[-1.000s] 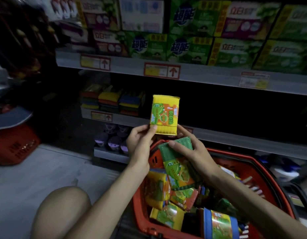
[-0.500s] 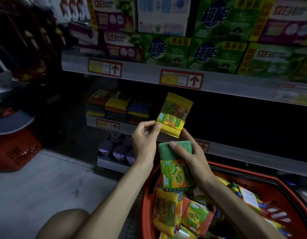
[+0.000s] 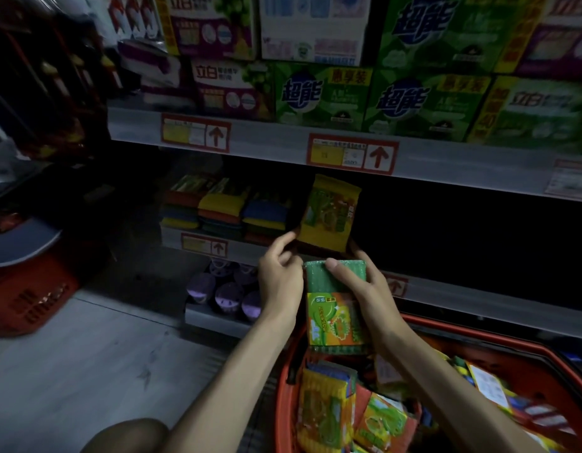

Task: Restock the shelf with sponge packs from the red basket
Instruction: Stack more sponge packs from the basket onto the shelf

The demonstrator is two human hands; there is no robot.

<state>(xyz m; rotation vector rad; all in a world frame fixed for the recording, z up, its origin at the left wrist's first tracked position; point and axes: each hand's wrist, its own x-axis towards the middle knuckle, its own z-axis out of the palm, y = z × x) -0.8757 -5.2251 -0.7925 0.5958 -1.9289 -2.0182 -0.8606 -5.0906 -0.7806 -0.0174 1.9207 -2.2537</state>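
Note:
A yellow sponge pack [image 3: 330, 214] stands upright at the front of the dark middle shelf [image 3: 479, 289], right of the stacked sponge packs [image 3: 224, 207]. My left hand [image 3: 279, 273] pinches its lower left corner. My right hand [image 3: 361, 289] grips a green sponge pack [image 3: 335, 312] just below, thumb across its top. Its fingertips reach up behind the yellow pack's lower right corner. Under both hands, the red basket [image 3: 283, 393] holds several more sponge packs [image 3: 325, 416].
Detergent boxes [image 3: 319, 93] fill the upper shelf above red arrow price tags [image 3: 351, 153]. Purple round containers [image 3: 224, 292] sit on the bottom shelf. A second red basket [image 3: 28, 295] stands on the grey floor at left. My knee [image 3: 126, 436] is at the bottom edge.
Both hands moved up and forward toward the middle shelf. The yellow pack went from out in front of the shelf to the shelf's front edge. The green pack followed below it.

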